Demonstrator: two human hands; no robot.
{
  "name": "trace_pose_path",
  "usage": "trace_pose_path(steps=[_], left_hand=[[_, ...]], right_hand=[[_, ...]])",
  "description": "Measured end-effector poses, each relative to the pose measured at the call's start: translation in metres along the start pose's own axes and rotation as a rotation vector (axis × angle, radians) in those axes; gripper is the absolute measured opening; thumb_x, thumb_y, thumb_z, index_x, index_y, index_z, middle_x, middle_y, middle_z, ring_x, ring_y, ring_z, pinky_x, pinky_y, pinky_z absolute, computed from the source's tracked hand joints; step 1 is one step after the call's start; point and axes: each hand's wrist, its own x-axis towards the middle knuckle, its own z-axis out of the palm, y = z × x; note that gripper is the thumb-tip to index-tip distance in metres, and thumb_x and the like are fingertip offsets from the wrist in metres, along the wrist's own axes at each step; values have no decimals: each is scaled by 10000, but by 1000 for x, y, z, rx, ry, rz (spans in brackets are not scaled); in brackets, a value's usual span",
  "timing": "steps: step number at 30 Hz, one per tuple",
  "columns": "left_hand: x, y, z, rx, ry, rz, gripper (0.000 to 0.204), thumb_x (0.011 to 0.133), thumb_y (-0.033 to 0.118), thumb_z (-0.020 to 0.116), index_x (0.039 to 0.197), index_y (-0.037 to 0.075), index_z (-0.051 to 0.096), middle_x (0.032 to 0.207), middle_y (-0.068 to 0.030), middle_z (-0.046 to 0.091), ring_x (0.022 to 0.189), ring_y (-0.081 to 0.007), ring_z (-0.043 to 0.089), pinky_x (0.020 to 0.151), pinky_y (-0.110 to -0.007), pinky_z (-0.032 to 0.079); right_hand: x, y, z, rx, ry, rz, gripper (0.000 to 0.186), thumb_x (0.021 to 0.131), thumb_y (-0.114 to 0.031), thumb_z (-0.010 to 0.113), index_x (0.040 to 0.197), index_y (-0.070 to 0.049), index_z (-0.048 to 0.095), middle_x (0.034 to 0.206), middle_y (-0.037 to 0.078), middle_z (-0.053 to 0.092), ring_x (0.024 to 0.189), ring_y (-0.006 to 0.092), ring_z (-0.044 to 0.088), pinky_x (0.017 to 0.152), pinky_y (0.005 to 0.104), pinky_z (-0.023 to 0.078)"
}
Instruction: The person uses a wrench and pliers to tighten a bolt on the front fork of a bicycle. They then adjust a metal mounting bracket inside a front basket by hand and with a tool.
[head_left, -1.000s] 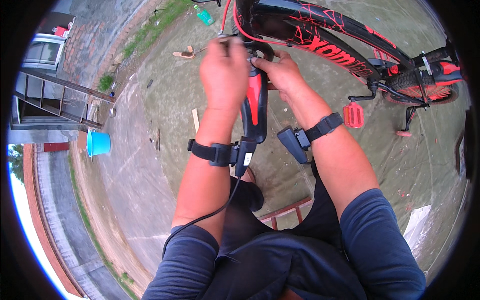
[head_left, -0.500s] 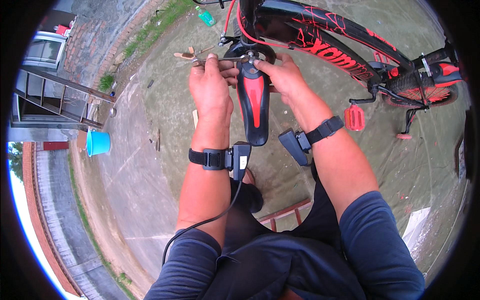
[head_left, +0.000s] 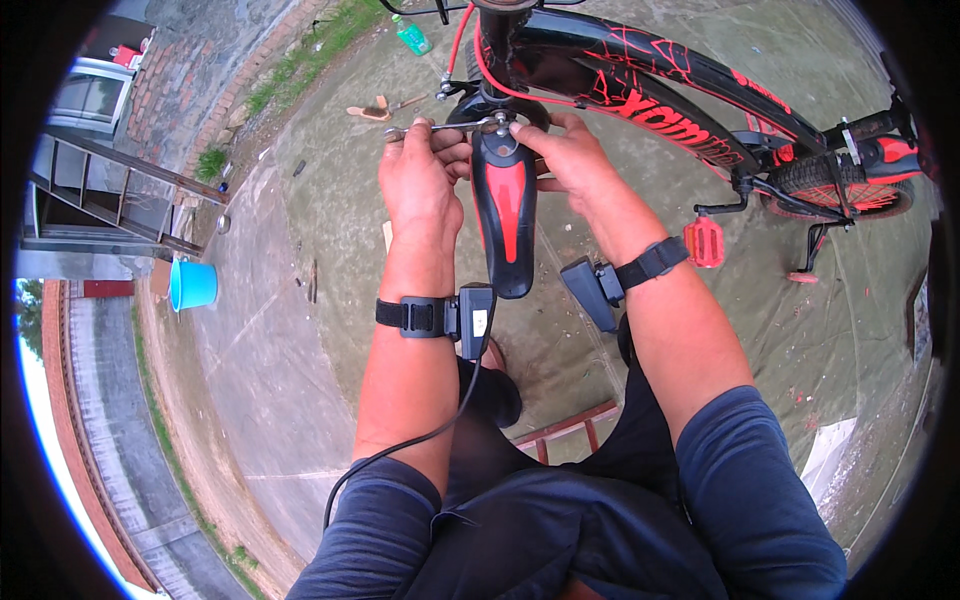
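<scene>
A black and red mudguard (head_left: 510,215) points toward me at the front of a black bicycle (head_left: 650,90) with red markings. My left hand (head_left: 422,185) is closed around a metal wrench (head_left: 450,127), pinched between thumb and fingers. One end of the wrench sticks out to the left; the other reaches the bolt (head_left: 502,124) at the mudguard's far end. On the other side, my right hand (head_left: 568,155) has its thumb pressed beside that bolt, and its fingers wrap around behind the mudguard, partly hidden.
The bicycle's red pedal (head_left: 704,242) and rear wheel (head_left: 840,188) lie to the right. Wooden-handled tools (head_left: 372,108) and a green bottle (head_left: 411,36) rest on the ground beyond my hands. A blue bucket (head_left: 193,285) and a ladder-like frame (head_left: 120,190) stand at the left.
The wrench's free end has swung slightly toward me with my left hand still gripping it. My right hand keeps its place at the bolt. The view has shifted slightly.
</scene>
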Motion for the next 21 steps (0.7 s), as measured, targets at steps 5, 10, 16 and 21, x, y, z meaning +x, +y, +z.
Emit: trace_pose_path(steps=[5,10,16,21], left_hand=[[-1,0,0,-13,2,-4,211,993,192,477,1102,15,514,803,-105,635,623,-180,631,484,-275,470],[2,-1,-2,-98,17,-63,192,992,177,465,1078,9,499,811,-109,633,629,-185,628,492,-273,484],[11,-7,-10,-319,19,-212,176,982,150,469,1052,-11,484,806,-124,640,617,-205,637,481,-286,502],[0,2,5,33,-71,33,173,992,174,476,1060,16,492,837,-114,647,639,-168,634,509,-260,498]], right_hand=[[8,2,-6,-98,-22,-189,727,752,-278,789,1319,18,444,956,138,661,759,208,655,598,325,527],[-1,-1,-4,20,-95,-110,693,760,-241,785,1317,20,465,1087,157,639,853,215,659,647,343,545],[7,5,-5,26,-111,-202,696,759,-191,785,1336,22,461,1178,175,610,960,249,655,732,375,566],[4,4,-4,39,-107,-172,693,756,-170,784,1339,20,462,1163,187,614,954,253,660,739,361,576]])
